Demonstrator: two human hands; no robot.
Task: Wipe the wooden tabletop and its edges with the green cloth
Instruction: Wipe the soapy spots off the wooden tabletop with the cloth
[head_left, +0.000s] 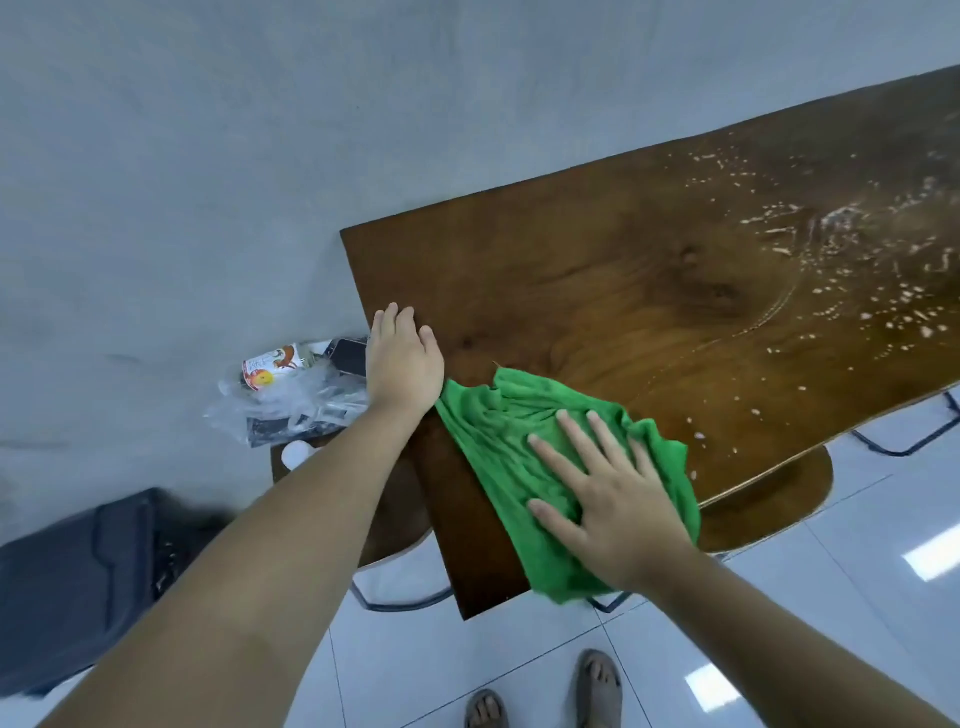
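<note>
The dark wooden tabletop (649, 270) runs from the near left corner toward the upper right. A crumpled green cloth (498, 441) lies spread over its near left corner and hangs a little past the front edge. My right hand (608, 499) lies flat on the cloth, fingers spread, pressing it to the wood. My left hand (402, 358) rests palm down on the table's left edge, fingers together, touching the cloth's upper corner with the wrist. White droplets and foam streaks (841, 244) cover the right part of the tabletop.
A wooden stool at the left carries a clear plastic bag (291, 400) with a labelled bottle and small items. A dark bin (78, 577) stands lower left. Another wooden seat (769, 499) with metal legs sits under the table's front edge. My sandalled feet (545, 691) stand on white tiles.
</note>
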